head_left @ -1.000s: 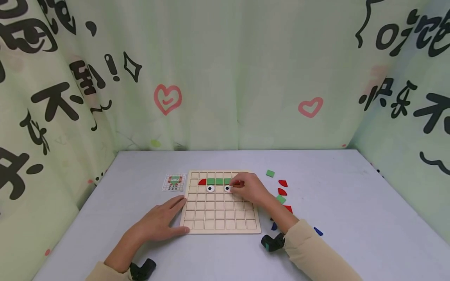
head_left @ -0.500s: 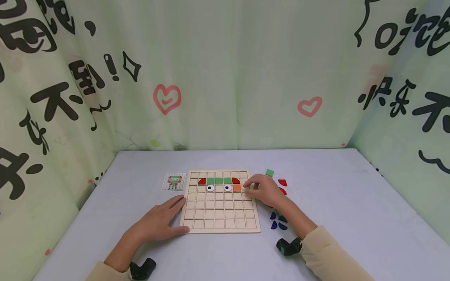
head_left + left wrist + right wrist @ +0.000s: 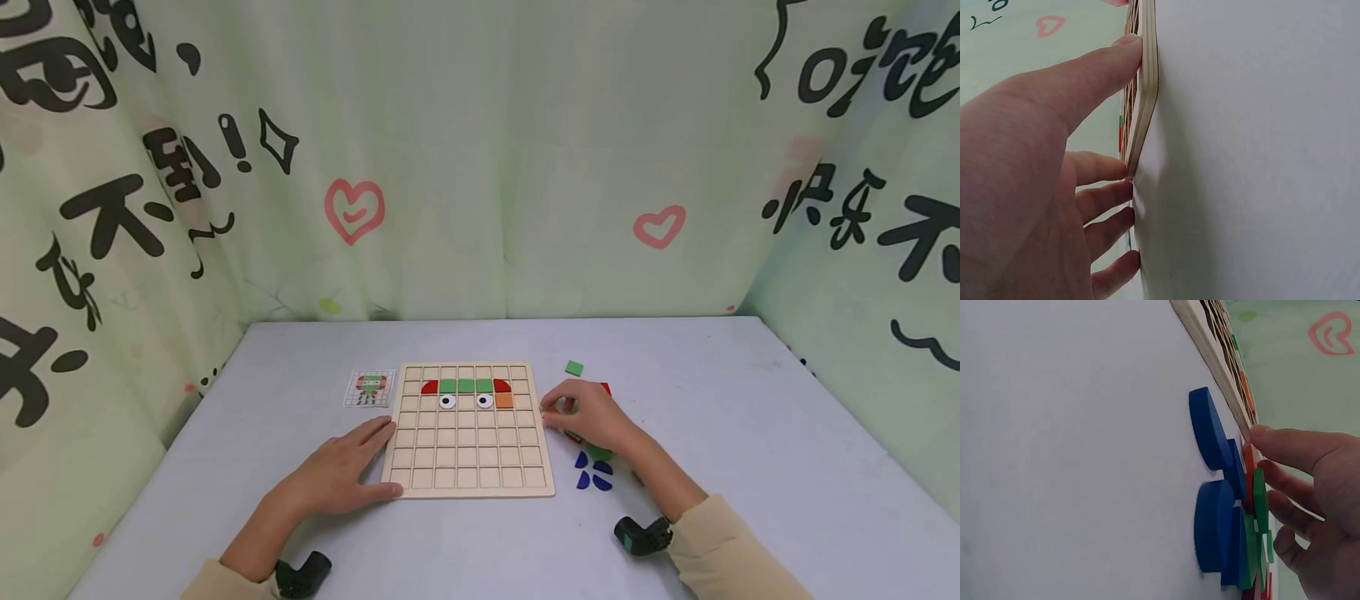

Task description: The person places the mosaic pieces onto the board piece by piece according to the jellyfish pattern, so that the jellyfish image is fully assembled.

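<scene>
A wooden grid board (image 3: 468, 458) lies on the table. Its upper part bears several green squares (image 3: 466, 386) in a row between two red rounded pieces (image 3: 430, 387), two eye pieces (image 3: 447, 402) below them and an orange square (image 3: 505, 402) at the right. The left hand (image 3: 341, 471) rests against the board's left side, fingers extended and thumb at the near corner. Just off the right edge is the right hand (image 3: 588, 414), fingers loosely bent; in the right wrist view a gap shows between thumb (image 3: 1291, 445) and forefinger, beside an orange piece (image 3: 1249, 455).
Several blue rounded pieces (image 3: 602, 482) lie right of the board, with green and red pieces partly hidden under the right hand. A green square (image 3: 574, 368) lies farther back. Left of the board is a small picture card (image 3: 369, 388) with a gridded figure.
The right hand has moved right, off the board to the loose pieces beside it. The right red rounded piece and orange square have come into view on the board. The left hand stays put.
</scene>
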Available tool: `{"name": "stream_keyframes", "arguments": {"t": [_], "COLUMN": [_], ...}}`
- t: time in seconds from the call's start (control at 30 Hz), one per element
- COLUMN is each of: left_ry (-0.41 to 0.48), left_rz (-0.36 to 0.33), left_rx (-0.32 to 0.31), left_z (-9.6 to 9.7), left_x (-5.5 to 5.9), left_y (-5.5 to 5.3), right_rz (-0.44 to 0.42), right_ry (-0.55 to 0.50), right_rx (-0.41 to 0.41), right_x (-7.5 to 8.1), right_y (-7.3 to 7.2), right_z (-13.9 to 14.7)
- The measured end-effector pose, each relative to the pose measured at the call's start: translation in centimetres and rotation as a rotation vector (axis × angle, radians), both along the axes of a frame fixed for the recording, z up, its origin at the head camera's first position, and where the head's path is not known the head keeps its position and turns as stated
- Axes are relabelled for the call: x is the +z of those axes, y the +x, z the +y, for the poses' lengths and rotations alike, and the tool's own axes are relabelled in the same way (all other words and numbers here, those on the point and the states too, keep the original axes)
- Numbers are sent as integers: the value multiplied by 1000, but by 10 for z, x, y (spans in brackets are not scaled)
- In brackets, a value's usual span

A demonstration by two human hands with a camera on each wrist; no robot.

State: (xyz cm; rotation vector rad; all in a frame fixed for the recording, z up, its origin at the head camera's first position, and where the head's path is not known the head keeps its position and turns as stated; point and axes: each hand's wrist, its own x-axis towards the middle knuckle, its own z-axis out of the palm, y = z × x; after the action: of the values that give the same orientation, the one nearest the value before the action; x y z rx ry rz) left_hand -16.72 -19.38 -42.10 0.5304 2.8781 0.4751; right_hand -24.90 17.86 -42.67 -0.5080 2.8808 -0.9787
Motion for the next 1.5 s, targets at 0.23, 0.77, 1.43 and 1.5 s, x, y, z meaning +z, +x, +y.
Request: {"name": "stream_keyframes", "arguments": {"t": [0.23, 0.77, 1.43, 1.5], "left_ry": [3, -1, 2, 5], "left_rz": [-4, -1, -7, -7], "left_rx": [0, -11, -2, -5], "left_z": [0, -1, -1, -1], "left_x": [-1, 0, 0, 0], "left_y": [-1, -1, -1, -1], "right_rz": [-43, -7, 20, 37], "right_ry": [61, 47, 3, -8], "right_rx": [37, 32, 20, 20], "right_x": [4, 3, 6, 7], "right_y": [-1, 0, -3, -4], "right_z": [8, 11, 8, 5]}}
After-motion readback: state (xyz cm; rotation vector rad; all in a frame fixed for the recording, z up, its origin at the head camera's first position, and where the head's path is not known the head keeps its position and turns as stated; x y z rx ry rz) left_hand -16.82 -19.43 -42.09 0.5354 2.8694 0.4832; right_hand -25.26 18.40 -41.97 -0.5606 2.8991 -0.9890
